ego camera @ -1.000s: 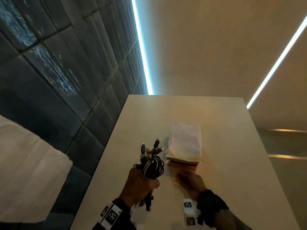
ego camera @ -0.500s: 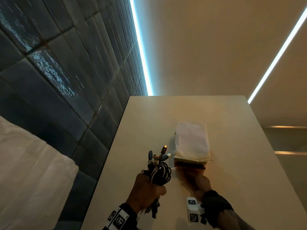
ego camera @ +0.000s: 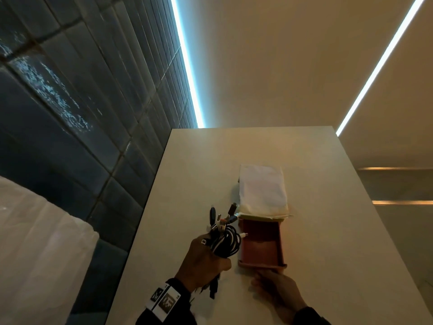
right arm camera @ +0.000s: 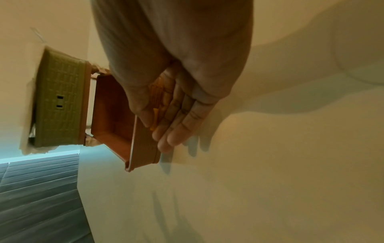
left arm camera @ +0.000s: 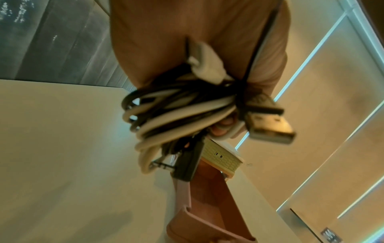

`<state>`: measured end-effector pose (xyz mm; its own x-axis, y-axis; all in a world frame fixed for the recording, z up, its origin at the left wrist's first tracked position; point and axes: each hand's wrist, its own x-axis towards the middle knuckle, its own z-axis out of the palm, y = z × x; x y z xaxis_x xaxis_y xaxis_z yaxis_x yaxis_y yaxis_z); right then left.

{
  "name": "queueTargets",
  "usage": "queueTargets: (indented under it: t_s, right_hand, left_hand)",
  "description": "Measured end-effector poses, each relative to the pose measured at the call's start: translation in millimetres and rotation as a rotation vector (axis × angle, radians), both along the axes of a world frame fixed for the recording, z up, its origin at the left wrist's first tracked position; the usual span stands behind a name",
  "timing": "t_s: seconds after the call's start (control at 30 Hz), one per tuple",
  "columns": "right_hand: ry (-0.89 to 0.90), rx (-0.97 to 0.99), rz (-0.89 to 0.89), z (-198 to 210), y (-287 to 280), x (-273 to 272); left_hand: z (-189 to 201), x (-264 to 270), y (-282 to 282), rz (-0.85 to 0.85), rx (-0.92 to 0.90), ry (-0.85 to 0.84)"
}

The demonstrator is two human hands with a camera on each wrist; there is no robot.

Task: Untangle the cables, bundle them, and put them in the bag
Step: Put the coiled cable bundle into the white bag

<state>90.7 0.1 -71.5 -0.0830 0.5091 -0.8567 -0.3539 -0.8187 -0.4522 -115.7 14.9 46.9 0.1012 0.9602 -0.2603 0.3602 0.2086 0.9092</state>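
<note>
My left hand (ego camera: 210, 256) grips a coiled bundle of black and white cables (ego camera: 225, 240) upright, with several plugs sticking out above it. The left wrist view shows the coil (left arm camera: 176, 111) wrapped in my fist, a USB plug (left arm camera: 268, 125) jutting right. Just right of the bundle lies an orange drawer (ego camera: 261, 249), pulled out of a small green box (right arm camera: 60, 98) with white cloth (ego camera: 262, 191) over it. My right hand (ego camera: 269, 277) pinches the drawer front (right arm camera: 143, 144), thumb on its rim, fingers on its outer face. The drawer (right arm camera: 112, 111) looks empty. No bag is visible.
Everything sits on a pale table (ego camera: 328, 231) whose left edge runs along a dark tiled wall (ego camera: 82, 137). A white fabric mass (ego camera: 35, 254) lies low at the left. Bare tabletop stretches beyond and to the right of the box.
The orange drawer has slid out of the box toward me, drawn by my right hand. My left hand still holds the cable bundle beside it.
</note>
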Motion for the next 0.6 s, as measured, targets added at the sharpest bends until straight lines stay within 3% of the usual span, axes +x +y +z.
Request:
queueTargets:
  t_s: [0.17, 0.2, 0.27, 0.33, 0.47, 0.6]
  right_hand:
    - [0.045, -0.045, 0.091, 6.1, -16.4, 4.2]
    - [0.094, -0.058, 0.133, 9.2, -17.7, 7.1]
    - [0.182, -0.093, 0.203, 18.2, -18.0, 15.1]
    - [0.223, -0.073, 0.260, 30.2, -8.2, 24.7]
    - [0.219, 0.080, 0.306, 81.0, 27.7, 28.6]
    - [0.230, 0.191, 0.511, 125.4, 42.5, 7.9]
  left_hand:
    - [-17.0, -3.5, 6.5, -0.085, 0.008, 0.004]
    - [-19.3, -3.5, 8.3, -0.120, 0.041, 0.083]
    - [-18.0, -4.5, 15.5, -0.270, 0.274, 0.420]
    - [-7.1, 0.4, 23.1, -0.524, 0.511, 0.664]
    - [10.8, 21.7, 33.4, -0.947, 0.904, 0.797]
    - [14.0, 38.4, 39.2, -1.083, 1.103, 0.890]
